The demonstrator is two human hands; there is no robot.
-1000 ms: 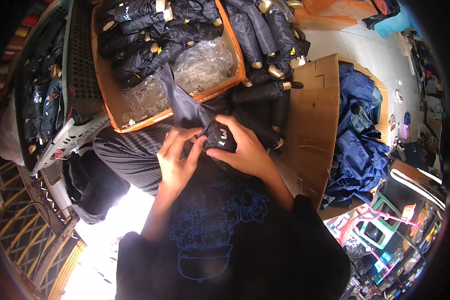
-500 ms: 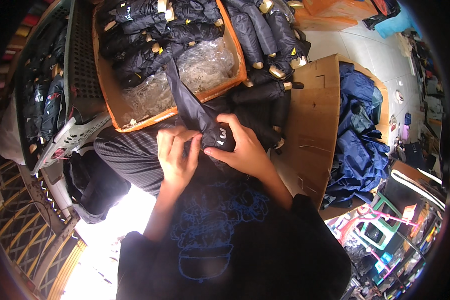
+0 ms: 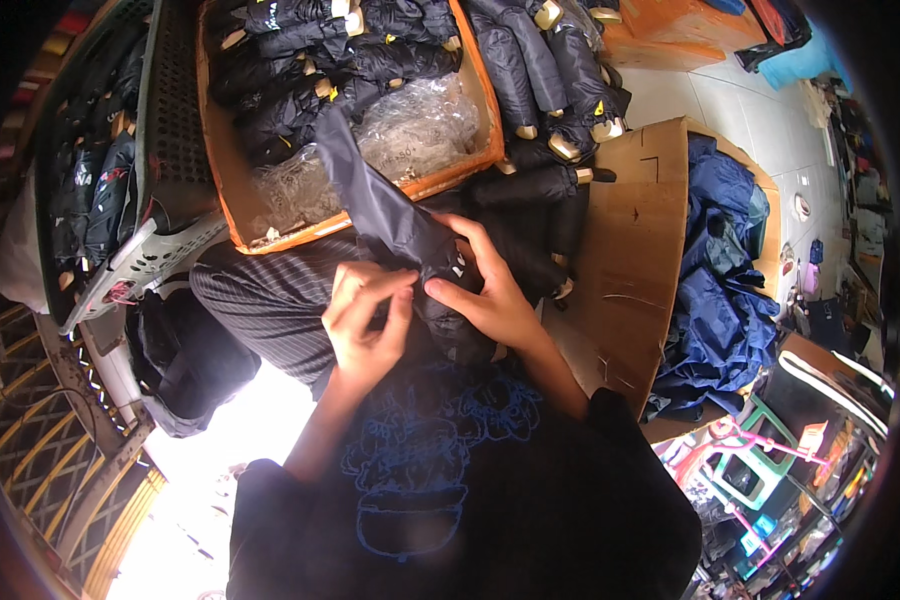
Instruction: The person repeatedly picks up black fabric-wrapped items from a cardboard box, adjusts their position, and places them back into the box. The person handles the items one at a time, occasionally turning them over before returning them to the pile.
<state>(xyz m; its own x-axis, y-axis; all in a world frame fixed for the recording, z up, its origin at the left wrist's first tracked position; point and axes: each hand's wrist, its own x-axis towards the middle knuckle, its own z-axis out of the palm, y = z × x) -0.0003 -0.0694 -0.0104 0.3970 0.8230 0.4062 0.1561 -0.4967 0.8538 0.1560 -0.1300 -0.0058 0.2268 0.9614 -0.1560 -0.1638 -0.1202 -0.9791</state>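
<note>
A black folded umbrella (image 3: pixel 448 268) with pale lettering lies across my lap, and a loose flap of its thin black cloth (image 3: pixel 375 195) sticks up and away toward the box. My right hand (image 3: pixel 490 300) wraps round the umbrella from the right, thumb pressed on its near side. On the left, my left hand (image 3: pixel 365 310) pinches the cloth's edge between thumb and fingertip, close to the right thumb. The umbrella's lower end is partly hidden by my hands and dark clothing.
Ahead stands an orange-edged box (image 3: pixel 365 203) with several black folded umbrellas (image 3: pixel 300 75) and clear plastic wrap (image 3: pixel 410 125). More lie right of it. A cardboard box (image 3: pixel 625 270) holds blue cloth (image 3: pixel 720 320). At left a grey perforated crate (image 3: pixel 180 140) holds similar umbrellas.
The loose cloth flap has spread wider and shifted a little left. The umbrella has turned in my right hand, showing less of its lettering. My left hand still pinches the edge.
</note>
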